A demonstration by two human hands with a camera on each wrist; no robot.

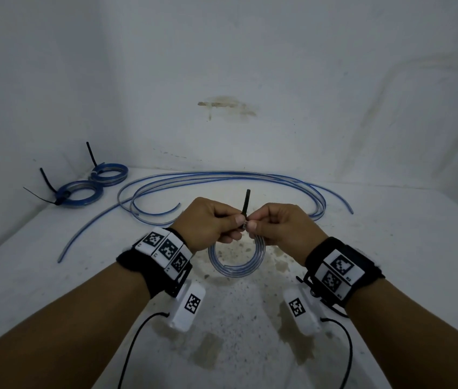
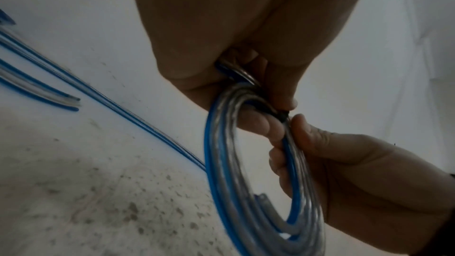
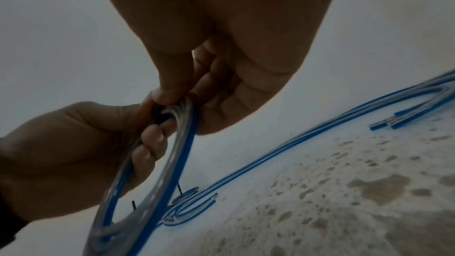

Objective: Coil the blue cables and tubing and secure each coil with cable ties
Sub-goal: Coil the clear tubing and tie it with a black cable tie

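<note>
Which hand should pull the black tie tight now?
Probably the left hand. Its fingers pinch the base of the tie, whose tail sticks up on that side. The right hand grips the coil by the tie's head and can hold it steady.

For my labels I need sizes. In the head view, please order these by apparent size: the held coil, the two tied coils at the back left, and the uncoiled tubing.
1. Uncoiled tubing, by far.
2-4. Held coil, nearer tied coil, farther tied coil: alike; distance from the camera makes ranking unsure.
</note>
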